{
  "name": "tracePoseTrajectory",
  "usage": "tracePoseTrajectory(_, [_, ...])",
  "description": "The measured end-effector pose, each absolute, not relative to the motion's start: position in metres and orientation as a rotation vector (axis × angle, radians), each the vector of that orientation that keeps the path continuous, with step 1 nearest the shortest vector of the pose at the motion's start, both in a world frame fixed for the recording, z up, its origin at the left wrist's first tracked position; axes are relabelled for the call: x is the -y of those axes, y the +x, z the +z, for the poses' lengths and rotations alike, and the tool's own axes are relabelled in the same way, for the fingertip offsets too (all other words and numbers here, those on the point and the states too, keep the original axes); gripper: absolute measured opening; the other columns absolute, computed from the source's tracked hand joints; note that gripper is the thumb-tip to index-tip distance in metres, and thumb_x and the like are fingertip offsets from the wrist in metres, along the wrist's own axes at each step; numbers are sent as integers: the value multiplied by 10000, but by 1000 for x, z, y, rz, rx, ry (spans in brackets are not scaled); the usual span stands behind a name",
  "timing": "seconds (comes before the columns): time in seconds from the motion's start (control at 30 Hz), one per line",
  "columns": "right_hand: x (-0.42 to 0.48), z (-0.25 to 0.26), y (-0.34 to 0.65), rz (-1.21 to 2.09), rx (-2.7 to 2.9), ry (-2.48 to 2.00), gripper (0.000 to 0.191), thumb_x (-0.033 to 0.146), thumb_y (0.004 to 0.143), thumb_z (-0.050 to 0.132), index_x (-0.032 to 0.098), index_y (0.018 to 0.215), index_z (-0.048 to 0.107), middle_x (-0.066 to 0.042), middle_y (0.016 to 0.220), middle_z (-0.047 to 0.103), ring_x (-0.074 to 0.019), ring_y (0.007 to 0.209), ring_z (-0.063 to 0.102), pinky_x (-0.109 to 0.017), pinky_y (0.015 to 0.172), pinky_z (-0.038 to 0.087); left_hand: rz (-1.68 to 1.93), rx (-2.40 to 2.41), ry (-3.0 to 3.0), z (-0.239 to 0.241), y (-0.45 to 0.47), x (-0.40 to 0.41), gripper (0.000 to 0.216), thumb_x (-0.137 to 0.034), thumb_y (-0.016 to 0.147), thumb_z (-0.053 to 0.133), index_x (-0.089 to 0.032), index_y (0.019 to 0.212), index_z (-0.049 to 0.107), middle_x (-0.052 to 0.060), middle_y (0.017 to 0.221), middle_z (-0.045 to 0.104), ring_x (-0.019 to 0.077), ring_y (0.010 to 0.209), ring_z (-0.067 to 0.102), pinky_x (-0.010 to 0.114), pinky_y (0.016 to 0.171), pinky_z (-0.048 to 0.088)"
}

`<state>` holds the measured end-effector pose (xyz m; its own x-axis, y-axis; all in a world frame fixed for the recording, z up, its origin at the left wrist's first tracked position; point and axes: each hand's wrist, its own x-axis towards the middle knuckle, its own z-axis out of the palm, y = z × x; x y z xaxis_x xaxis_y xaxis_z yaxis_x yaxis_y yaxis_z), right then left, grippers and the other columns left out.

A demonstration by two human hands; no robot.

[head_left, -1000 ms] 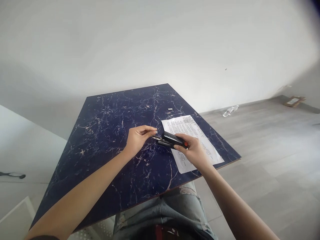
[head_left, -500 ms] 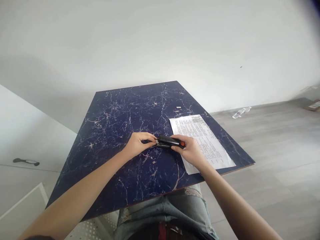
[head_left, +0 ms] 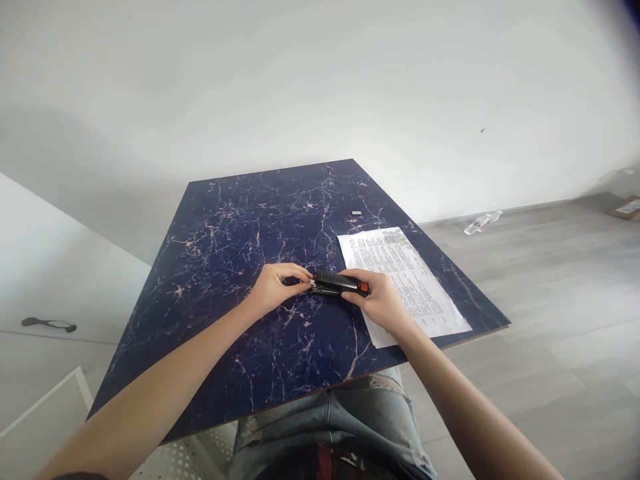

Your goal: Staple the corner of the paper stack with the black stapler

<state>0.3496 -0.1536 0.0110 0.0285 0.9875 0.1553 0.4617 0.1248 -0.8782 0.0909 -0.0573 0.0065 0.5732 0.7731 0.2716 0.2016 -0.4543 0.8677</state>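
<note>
A black stapler [head_left: 334, 283] with an orange-red patch at its right end is held above the blue marbled table. My right hand [head_left: 381, 300] is wrapped round its right part. At the stapler's left end, the thumb and fingers of my left hand [head_left: 277, 283] are pinched together. A small pale, shiny bit shows at those fingertips; whether it is part of the stapler or a separate piece, I cannot tell. Printed paper [head_left: 405, 280] lies on the table, partly under my right hand and wrist.
A small grey strip [head_left: 357, 213], perhaps staples, lies farther back on the table [head_left: 240, 233]. A clear plastic bottle [head_left: 483, 223] lies on the floor at right, with a cardboard box [head_left: 627, 208] beyond. The white wall stands behind the table; a dark-handled white cabinet [head_left: 55, 280] is at left.
Both hands keep nearly the same place on the stapler. The pale bit at my left fingertips shows slightly more clearly. The camera view has shifted a little.
</note>
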Motion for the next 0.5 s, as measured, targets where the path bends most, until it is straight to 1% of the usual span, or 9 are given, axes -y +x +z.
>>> tracePoseTrajectory(0.27, [154, 7, 352, 818, 1542, -1463, 338, 222, 796, 747, 253, 1129, 795, -42, 1054, 809, -261, 957, 746, -457, 904, 578, 815, -770, 2042, 9, 88, 57, 69, -329, 855, 827, -288, 895, 865, 79, 1042, 816, 287, 971, 770, 465, 989, 579])
tracePoseTrajectory(0.37, [154, 8, 353, 821, 1545, -1470, 344, 220, 797, 746, 258, 1136, 794, -42, 1070, 807, -261, 969, 743, -457, 916, 571, 815, -749, 2081, 8, 86, 56, 75, -331, 861, 826, -292, 910, 868, 73, 1029, 820, 293, 1004, 772, 480, 1033, 574])
tracePoseTrajectory(0.43, [154, 9, 353, 819, 1548, -1474, 345, 222, 799, 746, 260, 1139, 792, -40, 1073, 806, -259, 973, 741, -452, 917, 569, 842, -718, 2115, 8, 86, 56, 75, -323, 875, 816, -293, 921, 867, 66, 1027, 823, 288, 1024, 773, 480, 1057, 573])
tracePoseTrajectory(0.5, [154, 10, 353, 821, 1543, -1482, 338, 227, 803, 749, 259, 1137, 791, -41, 1077, 803, -259, 979, 740, -445, 915, 567, 916, -678, 2158, 7, 86, 57, 76, -303, 889, 805, -287, 934, 864, 57, 1028, 825, 271, 1021, 777, 461, 1039, 594])
